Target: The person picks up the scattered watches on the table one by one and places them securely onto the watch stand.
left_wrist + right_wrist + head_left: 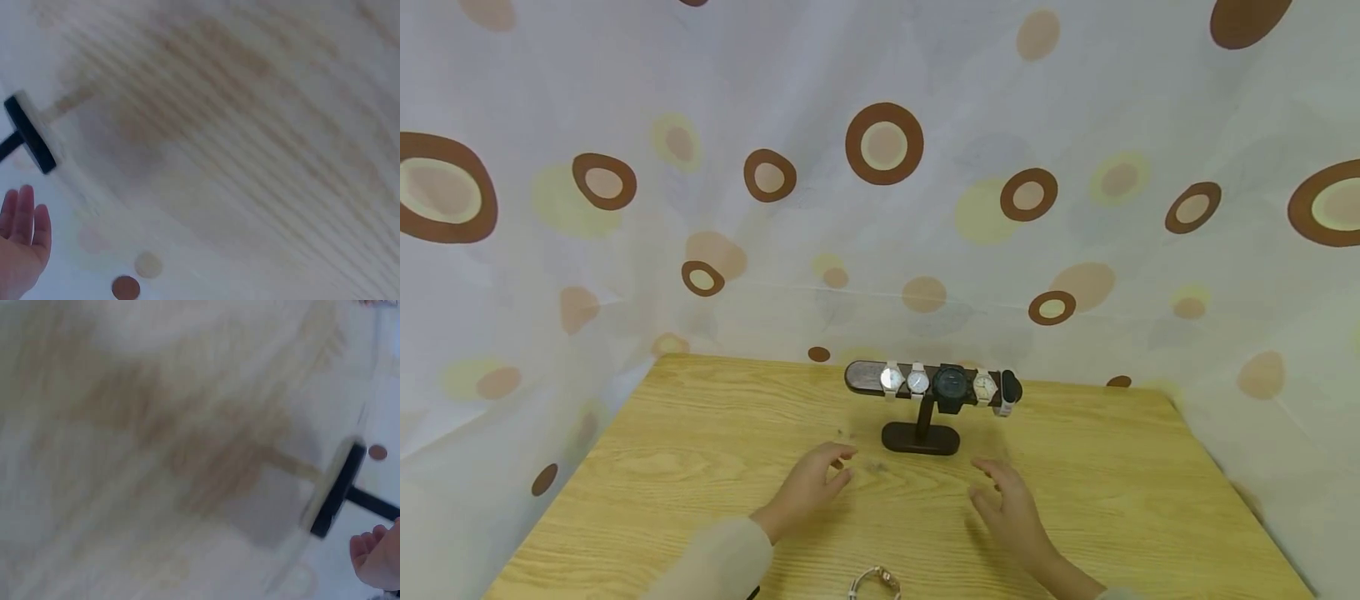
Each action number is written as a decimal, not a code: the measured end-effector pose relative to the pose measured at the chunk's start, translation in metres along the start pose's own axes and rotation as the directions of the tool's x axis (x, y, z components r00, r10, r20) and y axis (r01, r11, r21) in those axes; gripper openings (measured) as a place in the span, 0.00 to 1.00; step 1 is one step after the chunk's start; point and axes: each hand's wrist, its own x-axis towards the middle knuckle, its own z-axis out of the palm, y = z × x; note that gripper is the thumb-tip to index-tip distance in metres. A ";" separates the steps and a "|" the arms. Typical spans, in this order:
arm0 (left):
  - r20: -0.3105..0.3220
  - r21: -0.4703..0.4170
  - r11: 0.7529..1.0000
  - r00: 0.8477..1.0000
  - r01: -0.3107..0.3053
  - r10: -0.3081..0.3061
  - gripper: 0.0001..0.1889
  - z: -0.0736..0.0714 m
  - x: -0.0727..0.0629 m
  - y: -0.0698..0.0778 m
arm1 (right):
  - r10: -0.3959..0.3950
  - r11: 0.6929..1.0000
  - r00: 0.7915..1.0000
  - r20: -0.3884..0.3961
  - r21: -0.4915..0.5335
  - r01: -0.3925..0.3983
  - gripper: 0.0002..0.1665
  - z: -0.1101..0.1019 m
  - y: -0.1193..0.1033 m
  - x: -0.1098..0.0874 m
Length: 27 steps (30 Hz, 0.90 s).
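A dark watch stand (898,438) rises near the back of the table, its crossbar bearing several watches. From left to right these are a white-strapped watch (891,379), a similar small watch (917,381), a bulky black watch (951,384), another pale one (985,387) and a white-banded dark piece (1008,392) at the end. In front of the base on the left, my left hand (808,490) hovers, fingers loosely bent around nothing. Opposite it, my right hand (1011,510) is likewise relaxed and holds nothing. A lone watch (889,577) lies at the bottom edge, partly cut off.
The wooden table (700,433) extends to both sides of the stand. Behind and beside it hangs a pale curtain-like sheet (820,225) with brown and yellow spots. In the left wrist view the stand base (30,136) is near the fingers.
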 end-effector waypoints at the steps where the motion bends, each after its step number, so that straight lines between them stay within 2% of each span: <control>1: 0.045 -0.015 1.000 0.999 -0.012 0.013 0.16 0.003 -0.002 0.001 | 0.041 0.998 0.998 0.040 0.040 -0.043 0.19 0.004 -0.003 -0.003; 4: 0.180 -0.084 0.996 0.983 -0.032 0.047 0.15 0.009 -0.009 0.004 | 0.119 0.981 0.977 0.174 0.134 -0.144 0.18 0.015 -0.013 -0.013; 8: 0.336 -0.165 0.986 0.938 -0.024 0.079 0.13 0.015 -0.014 0.008 | 0.085 0.952 0.930 0.358 0.247 -0.183 0.18 0.025 -0.024 -0.022; 11: 0.417 -0.202 0.979 0.906 0.012 0.075 0.11 0.017 -0.017 0.010 | 0.051 0.914 0.878 0.476 0.333 -0.233 0.17 0.032 -0.029 -0.027; 13: 0.450 -0.213 0.976 0.891 0.041 0.060 0.09 0.018 -0.019 0.012 | 0.048 0.888 0.846 0.531 0.366 -0.280 0.17 0.036 -0.031 -0.028; 14: 0.462 -0.209 0.977 0.885 0.048 0.056 0.09 0.018 -0.020 0.013 | 0.042 0.880 0.836 0.547 0.377 -0.290 0.16 0.038 -0.032 -0.029; 18: 0.482 -0.174 0.984 0.875 0.042 0.048 0.06 0.020 -0.022 0.017 | 0.046 0.866 0.806 0.590 0.378 -0.326 0.15 0.044 -0.036 -0.030; 23: 0.495 -0.077 0.997 0.867 -0.021 0.056 0.03 0.023 -0.023 0.024 | 0.056 0.846 0.777 0.627 0.383 -0.371 0.16 0.049 -0.041 -0.031; 27: 0.482 0.029 0.996 0.874 -0.083 0.059 0.03 0.027 -0.024 0.028 | 0.081 0.824 0.762 0.643 0.387 -0.414 0.16 0.051 -0.045 -0.032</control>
